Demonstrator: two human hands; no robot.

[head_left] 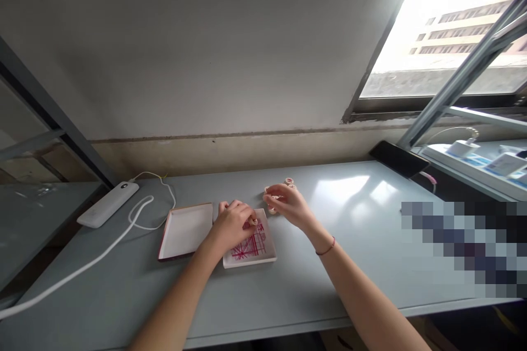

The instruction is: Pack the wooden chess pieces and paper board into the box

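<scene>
My left hand [234,222] is over a shallow white box [269,252] whose bottom bears a red printed grid. Between its thumb and fingers it pinches a round, pale Chinese chess piece [253,222]. To the right, my right hand [293,207] reaches over a small cluster of similar chess pieces, its fingers curved and a little apart. One piece with a red mark [289,181] shows just beyond the knuckles, and another piece [272,210] lies below the fingers. The hand hides part of the cluster.
An open box lid [187,230] lies left of the white box. Farther left are a white power bank [108,204] and a white cable [90,267]. A dark phone [399,159] leans at the back right, near a power strip [473,162]. A wall runs behind the grey table [296,296].
</scene>
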